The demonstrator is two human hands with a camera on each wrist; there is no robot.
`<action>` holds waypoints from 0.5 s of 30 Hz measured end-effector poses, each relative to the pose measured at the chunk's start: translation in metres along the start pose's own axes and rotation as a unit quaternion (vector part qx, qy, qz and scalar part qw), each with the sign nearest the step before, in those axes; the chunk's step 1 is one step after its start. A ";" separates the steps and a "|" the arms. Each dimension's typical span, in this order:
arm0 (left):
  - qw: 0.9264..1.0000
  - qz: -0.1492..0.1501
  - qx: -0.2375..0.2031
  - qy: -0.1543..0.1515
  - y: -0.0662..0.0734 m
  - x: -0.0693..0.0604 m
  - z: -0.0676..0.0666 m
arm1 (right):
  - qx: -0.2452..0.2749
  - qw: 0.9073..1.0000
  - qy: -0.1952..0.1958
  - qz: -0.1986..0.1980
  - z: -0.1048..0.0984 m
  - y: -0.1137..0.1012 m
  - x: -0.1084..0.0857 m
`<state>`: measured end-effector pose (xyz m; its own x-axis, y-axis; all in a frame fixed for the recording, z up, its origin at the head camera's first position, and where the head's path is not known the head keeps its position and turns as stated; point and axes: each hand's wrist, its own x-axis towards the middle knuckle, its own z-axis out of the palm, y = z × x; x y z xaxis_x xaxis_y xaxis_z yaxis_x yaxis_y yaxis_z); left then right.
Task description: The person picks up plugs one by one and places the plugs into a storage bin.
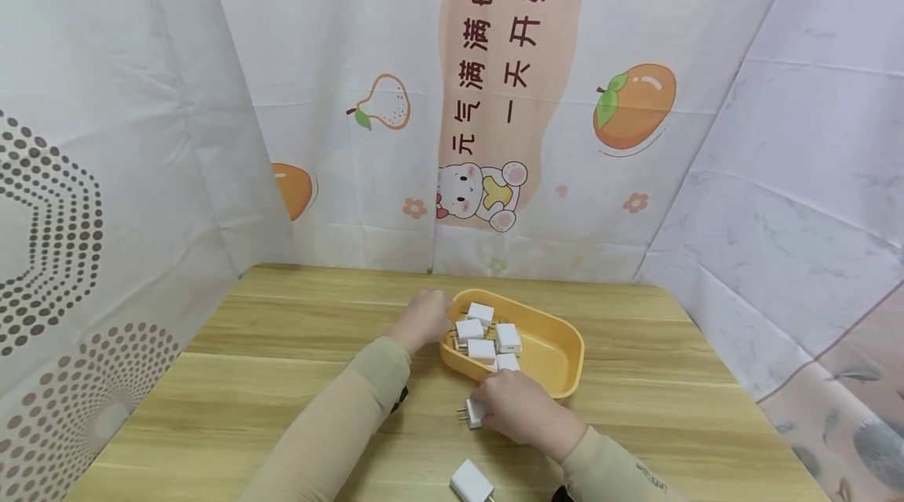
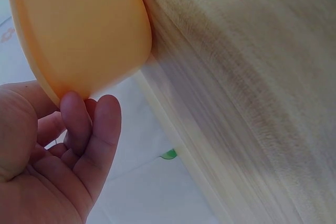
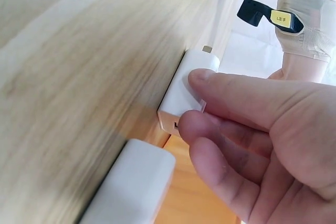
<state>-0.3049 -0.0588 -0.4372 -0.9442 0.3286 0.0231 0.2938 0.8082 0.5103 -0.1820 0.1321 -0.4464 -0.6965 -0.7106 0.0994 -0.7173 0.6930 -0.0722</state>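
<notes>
A yellow plastic tray (image 1: 547, 365) on the wooden table holds several white charger plugs (image 1: 482, 351) toward its left side. My left hand (image 1: 427, 318) is at the tray's left end; in the left wrist view its thumb and finger pinch the rim of the tray (image 2: 84, 30). Just in front of the tray, my right hand (image 1: 519, 408) holds a white charger plug (image 1: 475, 413) lying on the table with its metal prongs to the left. In the right wrist view, thumb and fingertips are on this plug (image 3: 181, 90), its port partly covered by a finger.
Another white charger plug (image 1: 472, 480) lies nearer the front of the wooden table (image 1: 304, 337). Printed white curtains (image 1: 339, 196) hang behind the table and along both sides. A black wrist strap (image 3: 270, 17) with a yellow label is on the left sleeve.
</notes>
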 end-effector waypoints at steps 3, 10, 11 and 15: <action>1.000 0.001 0.005 0.000 0.001 0.001 0.000 | 0.003 1.000 0.000 0.002 -0.001 0.000 0.000; 1.000 0.002 0.011 0.001 0.003 -0.001 -0.002 | 0.009 1.000 -0.001 0.003 -0.002 0.001 0.000; 1.000 0.002 0.009 0.000 0.003 -0.001 -0.002 | 0.011 1.000 -0.001 0.004 -0.002 0.001 0.000; 1.000 0.000 0.001 -0.003 0.003 -0.002 -0.003 | 0.021 1.000 -0.002 0.004 -0.001 0.002 0.000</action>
<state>-0.3022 -0.0582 -0.4334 -0.9432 0.3317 0.0171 0.2937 0.8090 0.5092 -0.1834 0.1335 -0.4453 -0.7024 -0.7055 0.0945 -0.7116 0.6933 -0.1140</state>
